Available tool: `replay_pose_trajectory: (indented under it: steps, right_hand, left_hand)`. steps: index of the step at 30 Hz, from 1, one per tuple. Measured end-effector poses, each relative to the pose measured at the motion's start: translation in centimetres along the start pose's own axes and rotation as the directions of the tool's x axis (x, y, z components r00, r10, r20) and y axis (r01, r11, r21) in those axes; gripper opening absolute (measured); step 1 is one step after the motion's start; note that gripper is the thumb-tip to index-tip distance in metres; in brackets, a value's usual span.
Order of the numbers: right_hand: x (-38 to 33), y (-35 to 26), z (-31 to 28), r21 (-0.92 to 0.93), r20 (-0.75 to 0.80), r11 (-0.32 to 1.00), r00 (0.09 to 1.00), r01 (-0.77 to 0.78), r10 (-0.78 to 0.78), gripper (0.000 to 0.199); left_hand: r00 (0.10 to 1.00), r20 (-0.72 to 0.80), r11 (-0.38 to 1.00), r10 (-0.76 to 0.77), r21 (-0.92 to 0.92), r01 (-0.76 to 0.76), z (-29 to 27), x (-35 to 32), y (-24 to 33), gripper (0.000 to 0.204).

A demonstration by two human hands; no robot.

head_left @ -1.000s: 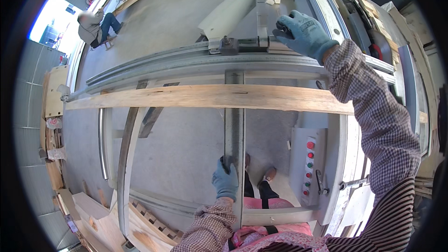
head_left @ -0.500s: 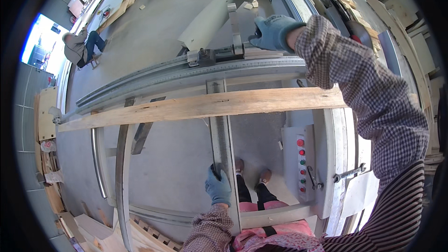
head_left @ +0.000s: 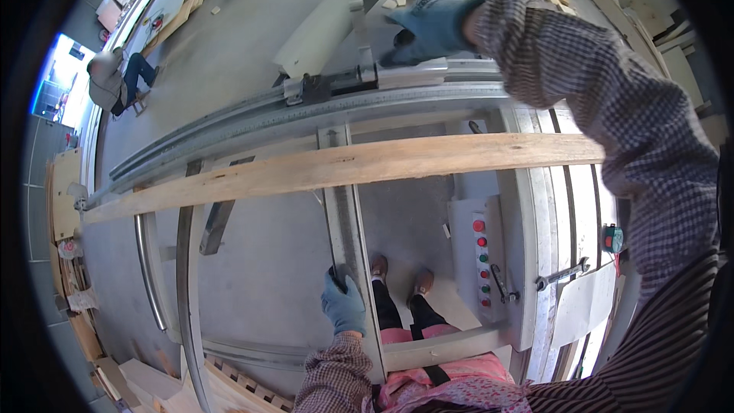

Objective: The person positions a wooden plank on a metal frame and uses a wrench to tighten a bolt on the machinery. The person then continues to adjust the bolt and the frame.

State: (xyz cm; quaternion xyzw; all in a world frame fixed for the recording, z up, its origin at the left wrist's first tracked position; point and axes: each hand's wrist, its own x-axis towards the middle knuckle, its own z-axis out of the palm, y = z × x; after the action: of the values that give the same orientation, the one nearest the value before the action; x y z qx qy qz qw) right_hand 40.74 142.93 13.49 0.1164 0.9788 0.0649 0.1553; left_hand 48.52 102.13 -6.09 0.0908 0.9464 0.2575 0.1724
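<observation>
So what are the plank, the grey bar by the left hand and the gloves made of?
The long plank looks like unfinished wood: pale, with dark flecks. The grey bar is probably metal, given its worn sheen. The blue gloves seem matte knit fabric, perhaps rubber-coated where the right one darkens.

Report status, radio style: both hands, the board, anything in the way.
Left hand at bar. Right hand near rail. Board across bar; right sleeve blocks view of its right end.
</observation>
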Motion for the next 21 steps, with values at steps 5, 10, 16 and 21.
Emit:
replay_pose_trajectory:
  steps: [5,10,16,21]
  right_hand:
    - [0.9,1.5,0.1,0.040,0.028,0.971,0.971,0.238,-0.239,0.032]
    - [-0.2,2.6,3.9,-0.557,-0.263,0.751,0.782,0.355,-0.565,0.056]
    - [-1.2,-1.7,-0.1,0.152,0.003,0.979,0.991,-0.136,0.137,0.053]
    - [-1.6,0.4,5.5,-0.008,-0.463,0.936,0.828,0.352,-0.316,0.053]
  left_hand:
    - [0.999,-0.026,0.996,0.028,-0.085,-0.030,0.6,0.1,0.2,0.033]
    - [0.999,-0.034,0.996,0.039,-0.083,-0.041,1.2,-0.5,1.6,0.032]
    - [0.998,-0.069,1.000,0.016,-0.017,-0.017,1.0,0.0,-0.1,0.036]
    - [0.997,-0.070,0.999,0.037,-0.023,-0.039,1.3,0.0,-0.1,0.040]
